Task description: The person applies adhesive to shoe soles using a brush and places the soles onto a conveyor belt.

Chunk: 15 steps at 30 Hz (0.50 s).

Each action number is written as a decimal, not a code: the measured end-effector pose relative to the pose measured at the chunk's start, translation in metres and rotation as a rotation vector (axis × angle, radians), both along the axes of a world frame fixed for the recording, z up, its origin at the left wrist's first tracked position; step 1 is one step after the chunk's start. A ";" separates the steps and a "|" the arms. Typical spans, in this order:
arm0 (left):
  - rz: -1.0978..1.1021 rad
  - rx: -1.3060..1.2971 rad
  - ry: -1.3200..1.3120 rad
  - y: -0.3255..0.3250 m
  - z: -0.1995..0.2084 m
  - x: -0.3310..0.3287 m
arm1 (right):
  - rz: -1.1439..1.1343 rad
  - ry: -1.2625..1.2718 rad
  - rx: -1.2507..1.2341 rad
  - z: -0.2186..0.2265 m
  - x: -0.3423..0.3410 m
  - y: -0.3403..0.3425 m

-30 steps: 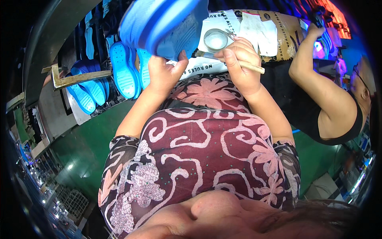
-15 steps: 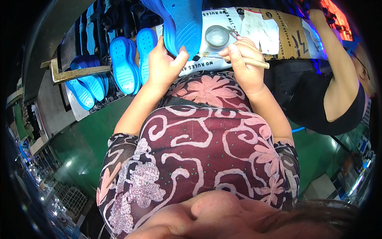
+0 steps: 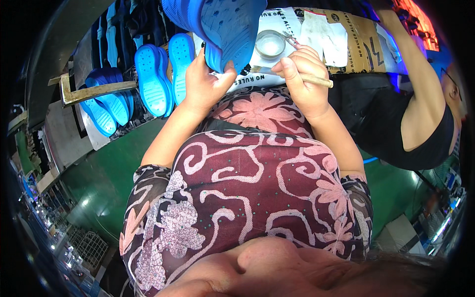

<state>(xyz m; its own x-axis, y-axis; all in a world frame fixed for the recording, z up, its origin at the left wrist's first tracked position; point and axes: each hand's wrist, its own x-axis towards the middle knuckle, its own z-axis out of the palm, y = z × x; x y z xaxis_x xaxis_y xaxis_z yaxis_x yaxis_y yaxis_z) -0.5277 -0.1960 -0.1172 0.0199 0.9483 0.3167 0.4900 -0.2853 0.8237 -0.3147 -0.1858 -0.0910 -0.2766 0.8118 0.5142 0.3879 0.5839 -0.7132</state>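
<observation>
We lose part of the blue sole [image 3: 231, 35] past the top edge; it hides most fingers of the left hand [image 3: 206, 85], and we cannot tell whether the brush [image 3: 316, 80] touches the sole.

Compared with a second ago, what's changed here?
The left hand has turned the blue shoe, so more of its holed, ridged face shows. The co-worker's arm has straightened, reaching farther toward the picture's top. Nothing was visibly taken hold of or let go. The right hand still holds the brush; the small bowl stays in place.
</observation>
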 end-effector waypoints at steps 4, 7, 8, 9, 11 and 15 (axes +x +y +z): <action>-0.048 0.131 0.069 0.000 -0.003 -0.004 | 0.015 0.058 0.065 -0.004 -0.010 0.001; -0.069 0.235 0.118 0.002 -0.004 -0.004 | 0.047 0.023 0.099 -0.010 -0.008 0.002; -0.065 0.312 0.103 0.003 -0.004 -0.003 | 0.049 0.024 0.102 -0.008 -0.007 0.002; -0.064 0.314 0.104 0.003 -0.004 -0.003 | 0.045 -0.002 0.096 -0.004 -0.005 0.000; -0.065 0.308 0.070 0.003 -0.004 -0.002 | 0.039 -0.028 0.094 -0.002 0.000 -0.001; -0.085 0.358 0.052 0.009 0.002 -0.001 | -0.005 -0.018 0.098 0.004 0.013 -0.004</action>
<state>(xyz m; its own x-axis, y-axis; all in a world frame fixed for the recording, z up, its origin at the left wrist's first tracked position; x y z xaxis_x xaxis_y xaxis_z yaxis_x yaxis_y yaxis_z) -0.5283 -0.1868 -0.1152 0.1184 0.7721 0.6244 0.4911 -0.5920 0.6390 -0.3018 -0.1899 -0.0875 -0.2828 0.7590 0.5865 0.4031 0.6489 -0.6453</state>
